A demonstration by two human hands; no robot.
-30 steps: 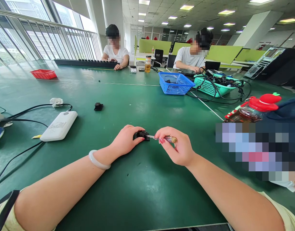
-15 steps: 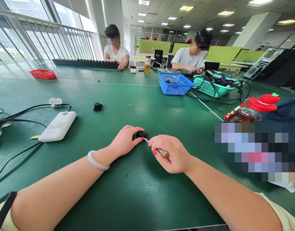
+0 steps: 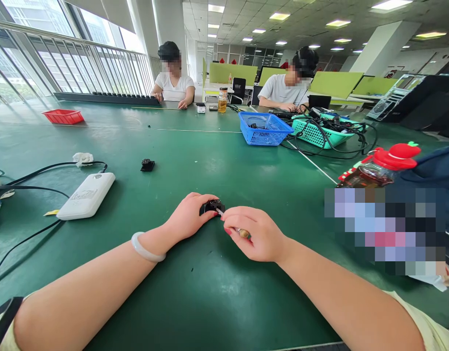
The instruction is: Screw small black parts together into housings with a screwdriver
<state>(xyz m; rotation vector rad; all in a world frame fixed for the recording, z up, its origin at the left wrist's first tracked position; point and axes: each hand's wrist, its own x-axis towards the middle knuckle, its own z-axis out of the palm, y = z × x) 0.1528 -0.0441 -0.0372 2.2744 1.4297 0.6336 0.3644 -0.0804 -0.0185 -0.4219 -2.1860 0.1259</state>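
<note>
My left hand (image 3: 190, 213), with a pale bangle at the wrist, is closed around a small black part (image 3: 214, 206), pinning it on the green table (image 3: 224, 297). Part of this piece is hidden by the fingers. My right hand (image 3: 256, 234) grips a slim hand tool (image 3: 243, 233) with a rounded wooden butt. Its thin pale tip touches or nearly touches the right side of the black part; its exact kind is hidden in the fist. Farther left on the tabletop lies a similar small black piece (image 3: 147, 165), apart from both hands.
A white power bank (image 3: 87, 197) with black cables lies left. Farther off are a red tray (image 3: 63, 116), a blue basket (image 3: 265, 130) and a teal basket (image 3: 316, 132) of cables. Right stands a red-lidded bottle (image 3: 383, 168). Two people sit opposite, one beside a long black bar (image 3: 107, 99).
My right hand has edged slightly left toward the black part, and the tool's handle shows less. My left hand stays put. Across the table, the long black bar has slid left.
</note>
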